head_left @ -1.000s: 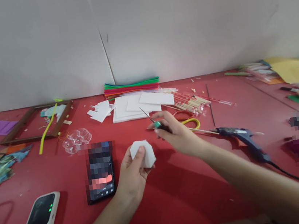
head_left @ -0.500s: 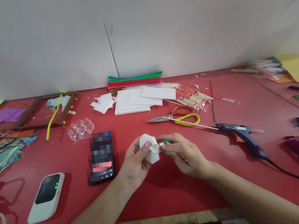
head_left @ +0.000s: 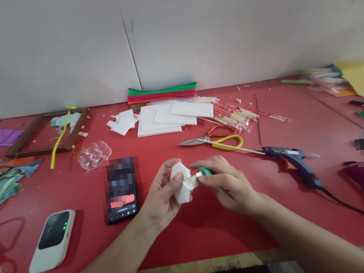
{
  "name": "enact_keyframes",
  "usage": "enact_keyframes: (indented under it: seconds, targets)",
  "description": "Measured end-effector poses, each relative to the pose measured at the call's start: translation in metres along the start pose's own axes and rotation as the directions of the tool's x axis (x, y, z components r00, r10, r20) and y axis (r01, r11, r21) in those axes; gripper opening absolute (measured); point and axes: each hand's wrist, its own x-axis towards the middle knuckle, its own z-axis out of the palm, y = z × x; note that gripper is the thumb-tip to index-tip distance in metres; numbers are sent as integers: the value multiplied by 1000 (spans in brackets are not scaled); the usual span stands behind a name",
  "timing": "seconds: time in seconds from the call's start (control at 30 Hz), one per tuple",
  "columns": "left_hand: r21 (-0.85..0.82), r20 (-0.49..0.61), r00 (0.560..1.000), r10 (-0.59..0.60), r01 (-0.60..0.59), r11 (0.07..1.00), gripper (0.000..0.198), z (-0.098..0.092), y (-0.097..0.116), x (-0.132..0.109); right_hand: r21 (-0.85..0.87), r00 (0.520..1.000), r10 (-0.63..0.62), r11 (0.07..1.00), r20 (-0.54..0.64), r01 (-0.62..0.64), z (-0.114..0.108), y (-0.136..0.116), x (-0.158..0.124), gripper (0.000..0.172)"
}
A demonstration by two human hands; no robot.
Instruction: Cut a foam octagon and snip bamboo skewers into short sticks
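My left hand (head_left: 167, 192) is closed round a white piece of foam board (head_left: 183, 192) with angled corners, its thumb pressed on the near face. In my right hand (head_left: 226, 182) is a small green-handled knife (head_left: 204, 171), gripped between thumb and fingers. Its pale, flat blade (head_left: 192, 181) lies against the right side of the foam piece. Most of the handle is hidden by my fingers. Both hands are raised above the red table (head_left: 202, 237).
White foam sheets (head_left: 158, 124) lie behind my hands, near scissors (head_left: 226, 142) and wooden sticks (head_left: 236, 118). A glue gun (head_left: 289, 160) with a cord is on the right. A phone (head_left: 120, 189) and a white device (head_left: 53, 240) lie on the left. Pipe cleaners (head_left: 163, 93) line the wall.
The foam piece has turned slightly in my left hand. My right hand has shifted a little, showing more of the green handle. The view has moved slightly.
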Motion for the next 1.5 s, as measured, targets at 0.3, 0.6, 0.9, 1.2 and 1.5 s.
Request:
enact_keyframes:
  seconds: [0.3,0.6,0.9,1.2,1.5]
  targets:
    - [56,8,1000,8,-9,998,42,3,-2,-1,-36,1000,18,999,1,-18,0,-7,2,48]
    - [56,73,997,19,-23,998,42,-1,0,-5,-38,1000,22,999,-13,-23,-2,-6,2,48]
    - [77,-54,996,69,-65,995,47,2,1,0,-31,997,76,997,-22,-77,-3,-8,3,46]
    - [33,-272,946,177,-175,984,44,0,7,5,-41,972,218,974,-85,-222,-1,-7,-2,53]
    - [28,-266,938,224,-225,974,38,0,6,6,-67,994,105,992,7,-104,1,-6,1,57]
